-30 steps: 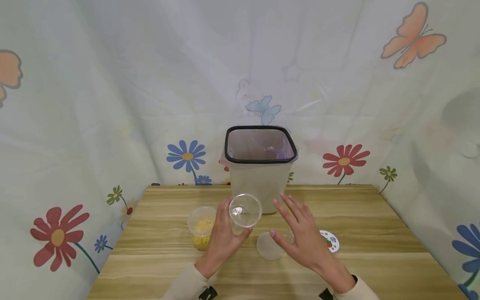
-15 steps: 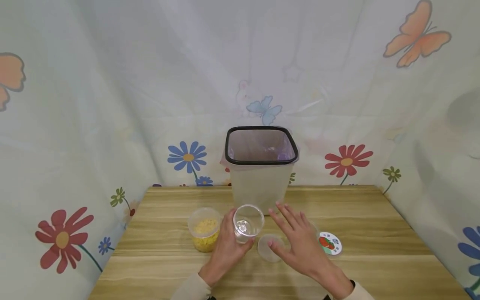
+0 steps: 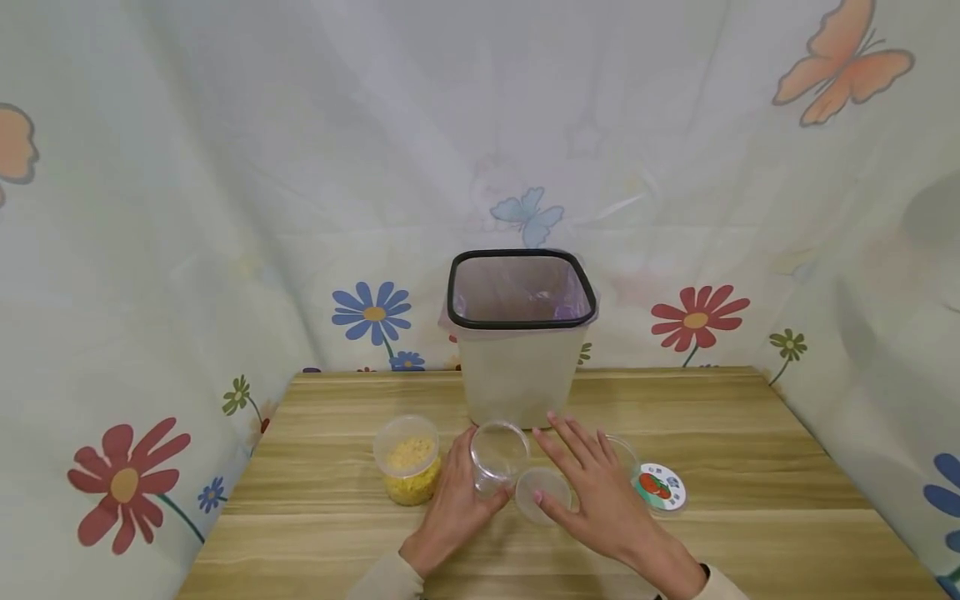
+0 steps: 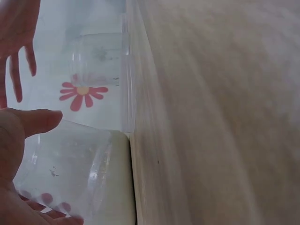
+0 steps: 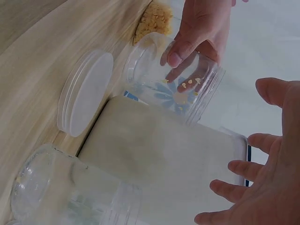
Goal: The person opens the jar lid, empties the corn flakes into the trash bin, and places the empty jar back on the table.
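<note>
My left hand (image 3: 456,510) grips a clear plastic jar (image 3: 500,454), with the thumb on the near side and the fingers around the far side. A few yellow bits cling inside that jar (image 5: 161,86) in the right wrist view. Its base is low over the table; a small gap seems to show in the left wrist view. My right hand (image 3: 603,496) hovers with fingers spread, holding nothing. Beneath its thumb lies a whitish round lid (image 3: 534,483), stacked-looking in the right wrist view. Left of my left hand stands a tub (image 3: 408,467) partly filled with yellow flakes.
A tall pale bin (image 3: 517,375) with a black rim and purple liner stands behind the hands. Partly hidden past my right hand is another clear jar (image 5: 79,187). A round lid with a red picture (image 3: 662,488) lies at the right on the wooden table (image 3: 750,550).
My left hand has lowered the clear jar toward the table, slightly rightward and nearer me. The right hand has dropped a little, its fingers still spread.
</note>
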The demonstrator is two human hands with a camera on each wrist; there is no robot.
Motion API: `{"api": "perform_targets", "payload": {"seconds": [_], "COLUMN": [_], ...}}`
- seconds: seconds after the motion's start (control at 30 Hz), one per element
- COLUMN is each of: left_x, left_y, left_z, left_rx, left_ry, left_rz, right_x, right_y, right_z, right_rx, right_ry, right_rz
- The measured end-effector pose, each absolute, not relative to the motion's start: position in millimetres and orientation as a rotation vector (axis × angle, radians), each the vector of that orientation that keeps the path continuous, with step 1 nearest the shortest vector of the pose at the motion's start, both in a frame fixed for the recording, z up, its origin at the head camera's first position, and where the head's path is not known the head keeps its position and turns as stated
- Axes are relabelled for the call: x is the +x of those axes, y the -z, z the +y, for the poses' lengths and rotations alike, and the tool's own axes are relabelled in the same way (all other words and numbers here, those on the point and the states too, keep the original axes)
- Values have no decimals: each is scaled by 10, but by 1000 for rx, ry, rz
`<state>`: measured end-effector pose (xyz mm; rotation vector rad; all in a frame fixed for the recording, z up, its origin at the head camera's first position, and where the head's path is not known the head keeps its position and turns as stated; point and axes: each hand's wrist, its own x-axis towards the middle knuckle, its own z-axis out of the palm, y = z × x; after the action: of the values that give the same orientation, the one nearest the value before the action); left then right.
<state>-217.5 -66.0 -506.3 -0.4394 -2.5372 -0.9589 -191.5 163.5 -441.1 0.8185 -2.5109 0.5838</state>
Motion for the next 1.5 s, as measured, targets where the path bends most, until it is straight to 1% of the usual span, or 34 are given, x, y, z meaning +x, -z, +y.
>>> {"api": "perform_targets", "payload": {"seconds": [0.77,1.13,1.5], "left_x": [-2206,-2220,-2208], "left_y": [5118,5145,5177], "left_z": [-678,-709,-749], "left_rx": [-432,-380,-284], "left_ry": [1037,1055,1183], "left_rz": [-2685,-2745,-2777], "right_x": [-1890,-1888,-1888], "right_y": [4428,4424,4470], "right_z": [1618,1614,1601], "right_rx": [786,782,792], "right_ry": [-567,-550,-584], "right_rz": [-2578,-2588,-2602]}}
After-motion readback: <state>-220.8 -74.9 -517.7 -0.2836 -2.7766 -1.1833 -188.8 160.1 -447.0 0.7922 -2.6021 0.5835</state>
